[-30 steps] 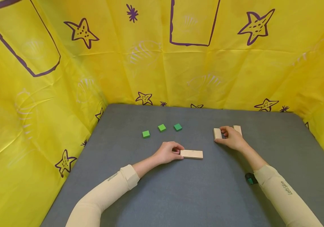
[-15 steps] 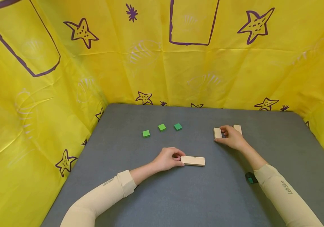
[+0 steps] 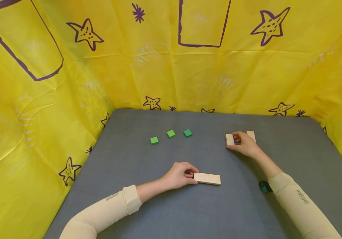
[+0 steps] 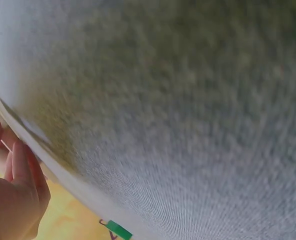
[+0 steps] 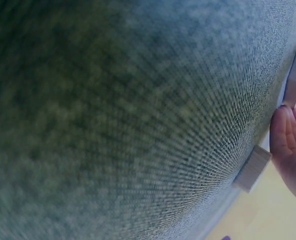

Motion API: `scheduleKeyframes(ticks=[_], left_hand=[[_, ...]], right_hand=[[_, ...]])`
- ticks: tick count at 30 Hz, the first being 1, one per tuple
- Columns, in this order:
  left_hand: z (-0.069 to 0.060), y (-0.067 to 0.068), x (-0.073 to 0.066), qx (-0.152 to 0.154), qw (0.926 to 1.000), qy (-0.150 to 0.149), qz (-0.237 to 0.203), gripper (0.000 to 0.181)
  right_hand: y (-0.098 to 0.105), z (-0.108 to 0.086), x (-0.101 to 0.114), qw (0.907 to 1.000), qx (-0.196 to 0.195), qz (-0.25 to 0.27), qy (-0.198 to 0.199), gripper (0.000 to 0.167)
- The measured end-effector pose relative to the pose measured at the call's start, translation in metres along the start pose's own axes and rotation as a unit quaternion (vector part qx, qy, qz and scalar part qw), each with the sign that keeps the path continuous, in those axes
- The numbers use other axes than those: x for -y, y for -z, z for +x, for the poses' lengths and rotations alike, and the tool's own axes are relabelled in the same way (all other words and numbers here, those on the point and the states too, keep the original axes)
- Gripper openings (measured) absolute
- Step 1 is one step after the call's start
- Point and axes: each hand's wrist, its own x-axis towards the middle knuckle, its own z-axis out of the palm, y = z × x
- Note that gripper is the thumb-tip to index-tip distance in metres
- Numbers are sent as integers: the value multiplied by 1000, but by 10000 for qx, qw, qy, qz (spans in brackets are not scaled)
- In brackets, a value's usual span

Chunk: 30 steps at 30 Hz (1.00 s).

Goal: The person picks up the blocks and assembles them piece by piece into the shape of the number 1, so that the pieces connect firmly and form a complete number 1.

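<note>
In the head view my left hand [image 3: 179, 176] pinches the left end of a pale wooden block [image 3: 207, 178], which lies lengthwise on the table. Farther back on the right, my right hand [image 3: 244, 143] has thumb and fingers around another wooden block [image 3: 229, 139]. A third wooden block [image 3: 251, 135] stands just behind that hand, partly hidden by it. The right wrist view shows the right hand [image 5: 290, 145] between two wooden blocks, the lower block [image 5: 253, 168] apart from its fingers. At the lower left of the left wrist view, the left hand [image 4: 18, 190] shows its fingers bent.
Three small green blocks lie on the grey table [image 3: 147, 212]: a left one [image 3: 154, 140], a middle one [image 3: 171, 134] and a darker right one [image 3: 187, 133]. A yellow patterned cloth [image 3: 159, 73] encloses the table's back and sides. A black band [image 3: 265, 187] sits at the right wrist.
My left hand has drawn its wooden block toward the front of the table and slightly right. The right hand and its block have stayed in place.
</note>
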Motion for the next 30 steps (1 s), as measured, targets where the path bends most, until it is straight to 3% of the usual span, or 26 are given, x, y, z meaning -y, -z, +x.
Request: scheduleKeyframes(ticks=[14, 30], left_hand=[[-8, -11, 2, 27, 9998, -71, 172, 28], [-10, -13, 5, 11, 9995, -321, 4, 28]], right_hand=[[1, 0, 1, 10000, -11, 29, -24, 65], [0, -1, 1, 10000, 10, 58, 0, 66]])
